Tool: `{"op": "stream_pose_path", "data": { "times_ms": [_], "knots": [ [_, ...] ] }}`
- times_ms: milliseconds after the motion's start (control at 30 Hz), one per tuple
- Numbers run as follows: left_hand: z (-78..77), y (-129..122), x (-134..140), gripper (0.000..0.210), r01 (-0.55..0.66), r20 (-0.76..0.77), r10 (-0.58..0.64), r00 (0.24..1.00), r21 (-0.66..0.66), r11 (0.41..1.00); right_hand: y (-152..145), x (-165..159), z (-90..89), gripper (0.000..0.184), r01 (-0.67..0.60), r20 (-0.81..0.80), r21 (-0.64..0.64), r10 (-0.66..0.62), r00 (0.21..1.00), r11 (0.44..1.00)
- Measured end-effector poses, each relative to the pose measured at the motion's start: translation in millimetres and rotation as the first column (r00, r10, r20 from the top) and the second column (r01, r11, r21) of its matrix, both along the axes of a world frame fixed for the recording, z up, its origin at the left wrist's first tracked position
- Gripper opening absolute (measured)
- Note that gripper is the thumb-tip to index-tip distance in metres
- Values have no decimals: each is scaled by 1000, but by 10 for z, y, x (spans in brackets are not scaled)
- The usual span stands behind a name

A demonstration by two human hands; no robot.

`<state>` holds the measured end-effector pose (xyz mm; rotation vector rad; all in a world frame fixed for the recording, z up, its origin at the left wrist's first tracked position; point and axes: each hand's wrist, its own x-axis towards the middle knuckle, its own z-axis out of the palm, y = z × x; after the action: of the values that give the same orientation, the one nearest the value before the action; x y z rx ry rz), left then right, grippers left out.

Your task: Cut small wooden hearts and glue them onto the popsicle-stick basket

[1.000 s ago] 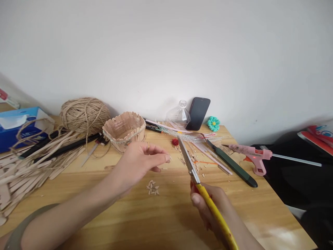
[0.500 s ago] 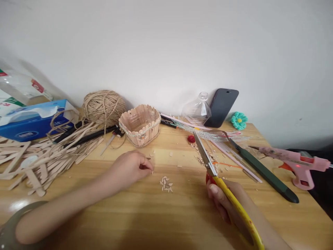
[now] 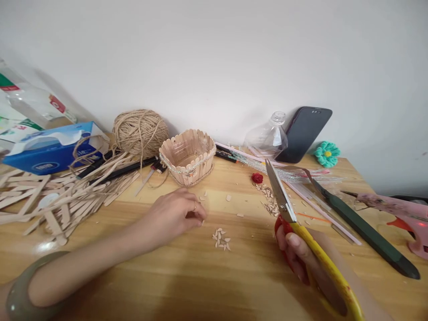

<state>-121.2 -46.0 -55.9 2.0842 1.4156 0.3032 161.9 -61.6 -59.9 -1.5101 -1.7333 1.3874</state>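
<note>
My left hand point(image 3: 175, 211) is low over the table, thumb and fingertips pinched together on a tiny pale wood chip point(image 3: 203, 222), mostly hidden by the fingers. Just to its right lies a small cluster of pointed wood pieces point(image 3: 221, 239). My right hand point(image 3: 296, 249) grips scissors point(image 3: 279, 191) with one red and one yellow handle. Their blades lie nearly together and point up and away. Behind my left hand stands a small basket point(image 3: 197, 171) made of craft sticks, with a glittery trim around it.
Craft sticks point(image 3: 60, 209), a blue tissue pack point(image 3: 50, 154) and a twine ball point(image 3: 140, 133) lie on the left. At the right are wood scraps point(image 3: 270, 206), a red rose point(image 3: 257, 178), a green-handled tool point(image 3: 368, 236), a pink glue gun point(image 3: 397, 209) and a leaning phone point(image 3: 306, 133).
The view has turned slightly left, so things appear farther right. My left hand keeps its pinch close to the wood pieces, and my right hand still holds the scissors.
</note>
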Motion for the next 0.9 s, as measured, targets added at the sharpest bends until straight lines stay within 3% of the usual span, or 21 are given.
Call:
{"op": "stream_pose_path", "data": {
  "times_ms": [233, 467, 667, 900],
  "knots": [
    [-27, 16, 103, 10, -18, 39, 20, 999, -66, 998, 66, 34, -28, 53, 35, -27, -50, -37, 999, 998],
    [6, 101, 98, 14, -159, 219, 203, 954, -200, 967, 114, 46, -6, 47, 13, -145, 36, -7, 989, 999],
    [101, 241, 298, 15, -17, 126, 25, 992, -65, 998, 143, 94, -17, 43, 76, -210, 54, -63, 976, 996],
    [107, 398, 564, 19, 147, 14, -147, 989, 6, 989, 142, 133, 0, 50, 100, -69, 109, -93, 993, 989]
  ]
}}
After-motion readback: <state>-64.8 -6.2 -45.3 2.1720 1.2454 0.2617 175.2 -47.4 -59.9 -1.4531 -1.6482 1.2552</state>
